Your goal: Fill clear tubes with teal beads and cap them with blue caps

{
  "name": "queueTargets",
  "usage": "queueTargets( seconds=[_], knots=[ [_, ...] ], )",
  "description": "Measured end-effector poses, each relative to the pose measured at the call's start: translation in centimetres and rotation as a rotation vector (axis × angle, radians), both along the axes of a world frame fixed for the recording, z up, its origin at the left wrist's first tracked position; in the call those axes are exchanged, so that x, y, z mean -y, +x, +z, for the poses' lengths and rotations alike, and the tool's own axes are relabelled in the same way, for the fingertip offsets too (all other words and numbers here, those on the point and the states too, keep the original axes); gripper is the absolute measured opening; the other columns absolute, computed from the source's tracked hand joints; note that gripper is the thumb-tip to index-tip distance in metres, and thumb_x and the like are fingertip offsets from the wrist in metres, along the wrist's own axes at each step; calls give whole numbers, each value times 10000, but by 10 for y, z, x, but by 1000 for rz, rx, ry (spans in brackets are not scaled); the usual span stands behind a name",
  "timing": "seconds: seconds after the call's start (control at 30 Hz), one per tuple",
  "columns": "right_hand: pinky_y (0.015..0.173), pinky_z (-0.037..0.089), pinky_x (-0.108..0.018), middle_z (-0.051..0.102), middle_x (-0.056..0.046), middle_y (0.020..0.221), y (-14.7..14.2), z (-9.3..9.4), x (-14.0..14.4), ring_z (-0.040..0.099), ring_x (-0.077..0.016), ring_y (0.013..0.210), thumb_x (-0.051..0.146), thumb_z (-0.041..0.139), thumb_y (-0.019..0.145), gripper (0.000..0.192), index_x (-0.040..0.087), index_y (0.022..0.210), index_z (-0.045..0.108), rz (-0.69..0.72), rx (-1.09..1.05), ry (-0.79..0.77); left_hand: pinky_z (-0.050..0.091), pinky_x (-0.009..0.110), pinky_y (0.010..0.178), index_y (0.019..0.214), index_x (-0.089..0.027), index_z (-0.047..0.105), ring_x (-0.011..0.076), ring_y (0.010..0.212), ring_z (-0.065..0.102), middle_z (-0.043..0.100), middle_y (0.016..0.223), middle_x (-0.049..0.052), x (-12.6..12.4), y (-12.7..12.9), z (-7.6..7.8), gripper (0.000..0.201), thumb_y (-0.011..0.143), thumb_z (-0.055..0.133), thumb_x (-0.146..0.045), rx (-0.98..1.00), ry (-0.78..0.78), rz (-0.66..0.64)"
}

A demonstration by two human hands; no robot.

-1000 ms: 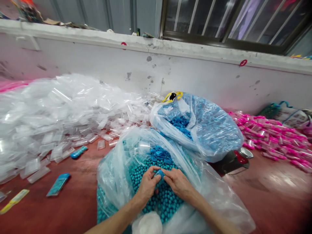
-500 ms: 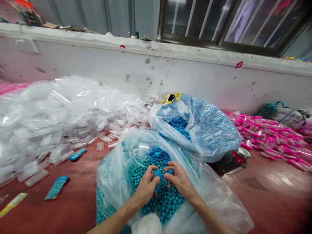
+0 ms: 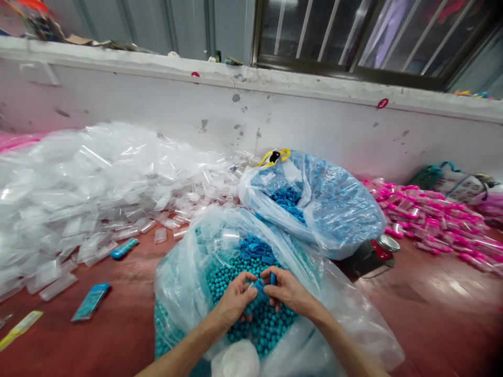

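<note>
Since a second ago my two hands have lifted slightly off the beads and drawn the blue piece up between them; the camera has drifted a little left and down, nothing else has shifted.

Head view, the only one. Left hand and right hand meet fingertip to fingertip, both pinched closed on a small blue plastic clip piece, held just above the heap of turquoise round beads inside the near clear plastic bag. What else sits between the fingers is too small to tell. A clump of more blue pieces lies at the bag's far side, with a few clear sleeves.

Doing it well, my read: keep the piece over the bag mouth so a dropped bead falls back in; grip by fingertips only, wrists low, no pushing down on the heap since beads roll.

Edges and room: bag rim stands up on both sides of my forearms, loose film, easy to snag. Second blue-tinted bag of blue parts touches it behind right. Pile of clear plastic sleeves to the left; pink packed sleeves far right. Bare red floor right of the bag is the open space; left floor carries stray filled packets.
</note>
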State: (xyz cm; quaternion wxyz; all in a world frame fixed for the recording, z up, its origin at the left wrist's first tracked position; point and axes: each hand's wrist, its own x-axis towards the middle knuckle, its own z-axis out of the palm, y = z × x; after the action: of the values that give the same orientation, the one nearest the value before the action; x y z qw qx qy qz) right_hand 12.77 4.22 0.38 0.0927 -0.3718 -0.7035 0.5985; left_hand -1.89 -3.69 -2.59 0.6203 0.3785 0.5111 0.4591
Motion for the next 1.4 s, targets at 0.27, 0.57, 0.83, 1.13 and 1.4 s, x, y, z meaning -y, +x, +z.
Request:
queueTargets(
  seconds=[0.27, 0.57, 0.83, 1.13, 1.4],
  knots=[
    [325, 382, -186, 432, 125, 418, -6, -4, 5, 414, -76, 305, 299, 490, 743, 240, 179, 943, 433, -154, -115, -33, 274, 131, 286, 959, -178, 409, 54, 355, 468, 488, 580, -69, -3, 2, -10, 510, 649, 585, -543, 34, 45, 52],
    [306, 360, -172, 386, 130, 356, -5, -7, 3, 339, -53, 282, 273, 486, 711, 125, 178, 789, 465, -124, -170, -108, 269, 133, 287, 1108, -175, 407, 51, 369, 497, 538, 665, -37, 1, 0, -3, 625, 622, 659, -477, 208, 33, 4],
    [302, 390, -179, 410, 126, 418, -6, -4, 7, 297, -28, 268, 244, 517, 683, 91, 191, 709, 447, -123, -117, -158, 251, 139, 278, 1109, -186, 453, 23, 331, 458, 574, 751, -13, 5, 5, -1, 606, 615, 669, -463, 181, 9, 62],
    [315, 376, -166, 494, 98, 516, 0, -10, 10, 460, -64, 332, 329, 507, 734, 227, 185, 903, 459, -30, -160, -174, 274, 136, 284, 955, -180, 473, -7, 312, 340, 507, 656, -65, 2, 6, 4, 449, 642, 618, -468, 31, 26, 100],
    [403, 438, -212, 549, 32, 628, -3, -12, 9, 560, -121, 491, 310, 480, 772, 436, 181, 1185, 426, -116, -73, 38, 273, 137, 283, 967, -207, 425, 14, 301, 373, 460, 614, -90, 6, 2, 10, 315, 733, 523, -393, -103, 1, 90]
  ],
)
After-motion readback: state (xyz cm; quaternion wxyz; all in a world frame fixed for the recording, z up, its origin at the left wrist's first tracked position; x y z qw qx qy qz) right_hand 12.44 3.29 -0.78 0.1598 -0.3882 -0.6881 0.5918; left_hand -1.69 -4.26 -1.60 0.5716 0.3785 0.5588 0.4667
